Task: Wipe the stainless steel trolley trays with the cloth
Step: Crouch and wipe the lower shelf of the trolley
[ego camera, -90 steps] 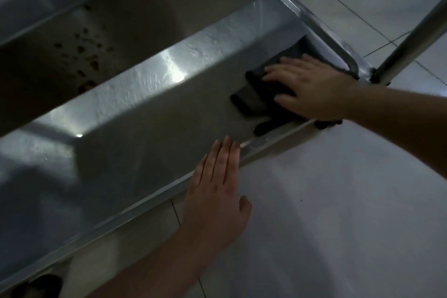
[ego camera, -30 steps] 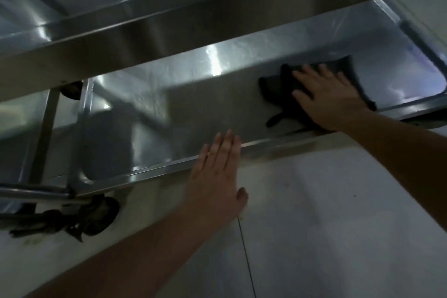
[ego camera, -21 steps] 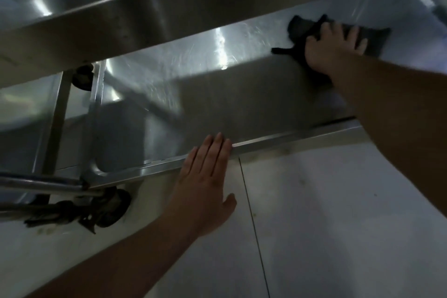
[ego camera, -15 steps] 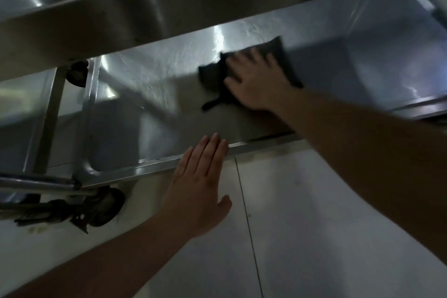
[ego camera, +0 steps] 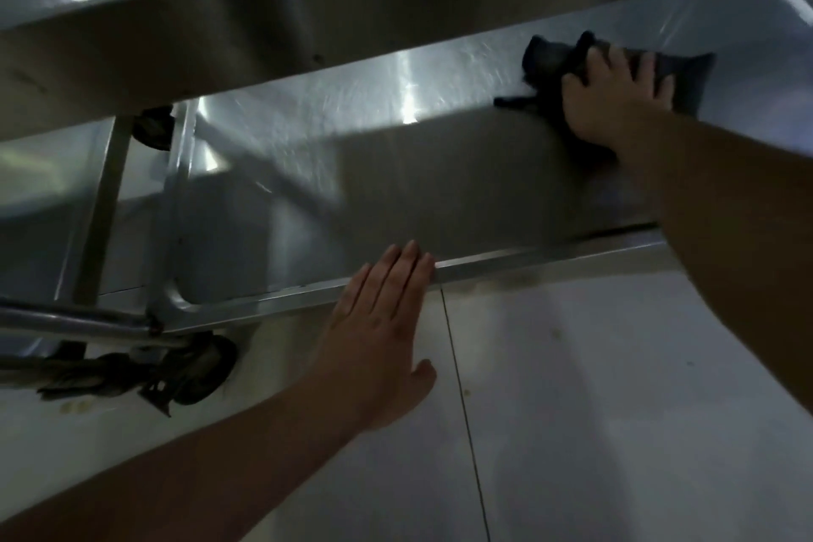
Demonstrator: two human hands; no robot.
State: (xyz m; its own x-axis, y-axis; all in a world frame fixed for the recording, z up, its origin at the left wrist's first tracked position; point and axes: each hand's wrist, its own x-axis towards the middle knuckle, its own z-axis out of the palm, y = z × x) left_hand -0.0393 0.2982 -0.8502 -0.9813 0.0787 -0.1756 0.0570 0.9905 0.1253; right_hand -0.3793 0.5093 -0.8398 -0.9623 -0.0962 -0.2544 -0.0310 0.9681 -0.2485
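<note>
Cloth [ego camera: 686, 77] rightward again (right hand [ego camera: 616, 110] flat)

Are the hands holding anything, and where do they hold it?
The right hand presses flat on the middle of the dark cloth on the lower tray. The left hand holds nothing; its fingertips rest on the tray's front rim.

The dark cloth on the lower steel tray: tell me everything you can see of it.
The dark cloth looks soft, near-black and crumpled, lying flat on the lower stainless steel tray towards its far right. The right hand presses on it with spread fingers, hiding its middle. A bunched corner sticks out left; its right edge is straighter.
</note>
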